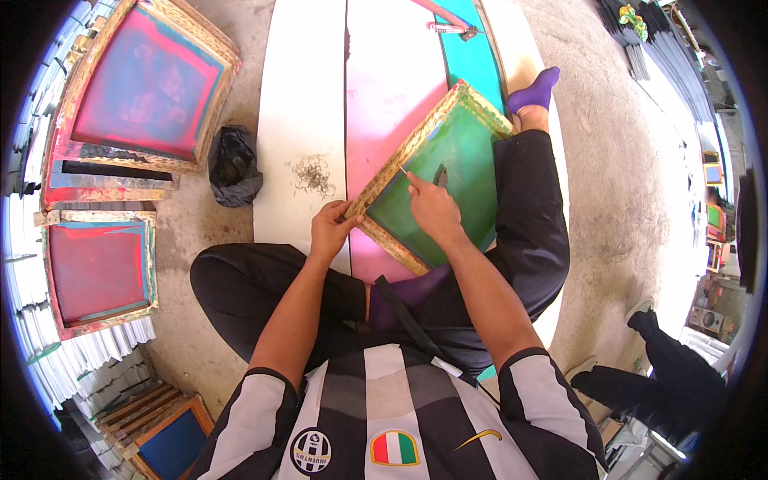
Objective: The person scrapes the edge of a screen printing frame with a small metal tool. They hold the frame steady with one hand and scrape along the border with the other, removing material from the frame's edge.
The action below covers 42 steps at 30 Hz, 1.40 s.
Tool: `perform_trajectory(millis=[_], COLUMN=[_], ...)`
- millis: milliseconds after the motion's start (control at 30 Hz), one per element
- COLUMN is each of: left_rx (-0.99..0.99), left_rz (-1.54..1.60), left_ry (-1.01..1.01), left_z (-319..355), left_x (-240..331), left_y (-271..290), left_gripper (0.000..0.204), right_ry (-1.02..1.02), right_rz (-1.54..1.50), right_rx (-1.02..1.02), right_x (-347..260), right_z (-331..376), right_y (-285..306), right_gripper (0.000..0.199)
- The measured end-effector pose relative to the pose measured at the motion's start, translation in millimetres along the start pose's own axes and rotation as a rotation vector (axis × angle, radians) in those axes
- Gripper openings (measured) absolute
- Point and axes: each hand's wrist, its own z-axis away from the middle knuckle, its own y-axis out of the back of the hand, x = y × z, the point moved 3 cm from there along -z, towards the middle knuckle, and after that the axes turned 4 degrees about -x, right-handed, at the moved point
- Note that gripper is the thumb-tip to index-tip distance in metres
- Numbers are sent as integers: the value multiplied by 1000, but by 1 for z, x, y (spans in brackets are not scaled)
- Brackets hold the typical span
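- Left hand (pixel 330 230): the forearm rises from the lower edge and crosses the left knee; the fingers curl over the near corner of the wooden frame (pixel 400 160), thumb toward the inner side, so the hand is closed on the frame's edge.
- Right hand (pixel 432 206): the forearm runs up from the striped sleeve; the hand lies on the green screen (pixel 464 152) inside the frame, with the forefinger stretched toward the upper left. The other fingers are folded under; whether they pinch anything cannot be told.
- Frame: it sits tilted, like a diamond, on the pink board (pixel 392 72), with its right side over the person's right leg. The left hand holds its leftmost corner; the right hand rests just inside that corner, so the two hands are near each other.
- A small dark tool (pixel 441 175) lies on the green screen, just beyond the right forefinger.
- A small pile of staples (pixel 313 174) lies on the white board (pixel 300 88), just above the left hand.
- Further left: a black bag (pixel 234 164) on the floor, and two red screens in frames (pixel 144 80).
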Motion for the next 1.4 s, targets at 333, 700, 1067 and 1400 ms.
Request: perform_trajectory(millis=[333, 700, 1067, 1400], left_rx=[-5, -8, -47, -35], left_rz=[24, -93, -100, -92], left_ry=[31, 30, 43, 29], left_z=[3, 2, 2, 2], left_x=[5, 10, 12, 11], left_y=[-1, 2, 3, 2], left_gripper=[52, 51, 52, 51], right_ry=[-138, 57, 202, -144], right_rz=[308, 24, 119, -942], right_rx=[-171, 59, 238, -225], right_x=[-50, 10, 33, 50], right_z=[-9, -4, -18, -31], right_y=[9, -21, -38, -32], right_gripper=[43, 47, 47, 39])
